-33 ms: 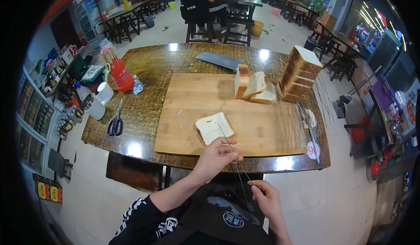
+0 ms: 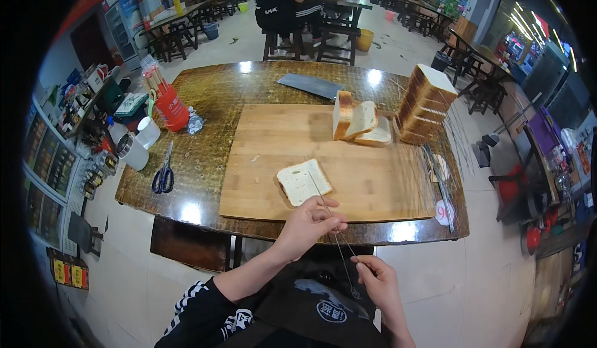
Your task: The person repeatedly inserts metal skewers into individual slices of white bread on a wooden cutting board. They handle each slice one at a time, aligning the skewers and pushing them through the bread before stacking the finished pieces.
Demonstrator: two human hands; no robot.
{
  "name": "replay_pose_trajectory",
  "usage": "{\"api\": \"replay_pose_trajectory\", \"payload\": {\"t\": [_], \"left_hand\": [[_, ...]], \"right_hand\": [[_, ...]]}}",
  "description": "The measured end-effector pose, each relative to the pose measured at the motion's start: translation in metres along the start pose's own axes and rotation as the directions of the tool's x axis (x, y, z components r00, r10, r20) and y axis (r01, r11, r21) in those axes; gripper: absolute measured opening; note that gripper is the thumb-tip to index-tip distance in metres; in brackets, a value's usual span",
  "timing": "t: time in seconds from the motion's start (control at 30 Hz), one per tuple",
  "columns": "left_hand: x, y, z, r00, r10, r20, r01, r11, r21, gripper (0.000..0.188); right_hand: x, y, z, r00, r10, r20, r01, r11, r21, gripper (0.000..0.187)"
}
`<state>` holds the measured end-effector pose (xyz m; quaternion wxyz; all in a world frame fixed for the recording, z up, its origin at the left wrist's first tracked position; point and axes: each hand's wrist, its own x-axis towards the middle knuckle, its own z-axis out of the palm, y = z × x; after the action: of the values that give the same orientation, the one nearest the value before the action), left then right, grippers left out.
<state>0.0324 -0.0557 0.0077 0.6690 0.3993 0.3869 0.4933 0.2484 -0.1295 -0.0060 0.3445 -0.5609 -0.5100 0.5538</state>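
A slice of white bread (image 2: 305, 182) lies on the wooden cutting board (image 2: 267, 143), near its front edge. Just in front of the slice, my left hand (image 2: 311, 220) pinches thin metal skewers (image 2: 319, 189); one tip reaches over the bread, but I cannot tell whether it touches. Lower and to the right, in front of my apron, my right hand (image 2: 377, 279) is closed on the near end of one skewer. A second thin length hangs down from my left hand toward the apron. More bread slices (image 2: 364, 121) lean together at the board's back right, beside a tall stack of bread (image 2: 426, 104).
Behind the board lies a wide cleaver blade (image 2: 311, 85). Scissors (image 2: 164, 177), a red container of sticks (image 2: 170, 108) and white cups (image 2: 132, 152) stand or lie at the left. Loose skewers (image 2: 429, 177) are spread at the right edge. People sit at a far table.
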Motion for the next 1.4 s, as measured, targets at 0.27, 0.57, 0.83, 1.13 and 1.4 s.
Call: {"api": "replay_pose_trajectory", "payload": {"t": [0.27, 0.57, 0.83, 1.13, 1.4], "left_hand": [[0.000, 0.010, 0.000, 0.989, -0.139, 0.059, 0.144, 0.986, -0.088, 0.027], [0.001, -0.001, -0.001, 0.997, 0.045, 0.055, -0.048, 0.998, 0.045, 0.023], [-0.002, 0.007, 0.006, 1.000, -0.016, 0.004, 0.016, 1.000, -0.026, 0.031], [-0.001, -0.001, 0.009, 1.000, -0.019, 0.001, 0.019, 0.999, 0.033, 0.039], [-0.003, -0.004, 0.011, 0.992, -0.114, 0.056, 0.115, 0.993, -0.007, 0.044]], "right_hand": [[0.002, 0.000, -0.001, 0.995, 0.036, 0.092, -0.054, 0.977, 0.205, 0.018], [0.002, 0.001, 0.012, 0.999, 0.049, 0.019, -0.051, 0.990, 0.133, 0.018], [0.005, -0.002, 0.013, 1.000, 0.022, 0.015, -0.024, 0.975, 0.220, 0.016], [0.009, -0.008, 0.021, 1.000, 0.014, -0.021, -0.010, 0.979, 0.202, 0.015], [0.012, -0.002, 0.024, 1.000, -0.018, -0.019, 0.022, 0.978, 0.210, 0.016]]}}
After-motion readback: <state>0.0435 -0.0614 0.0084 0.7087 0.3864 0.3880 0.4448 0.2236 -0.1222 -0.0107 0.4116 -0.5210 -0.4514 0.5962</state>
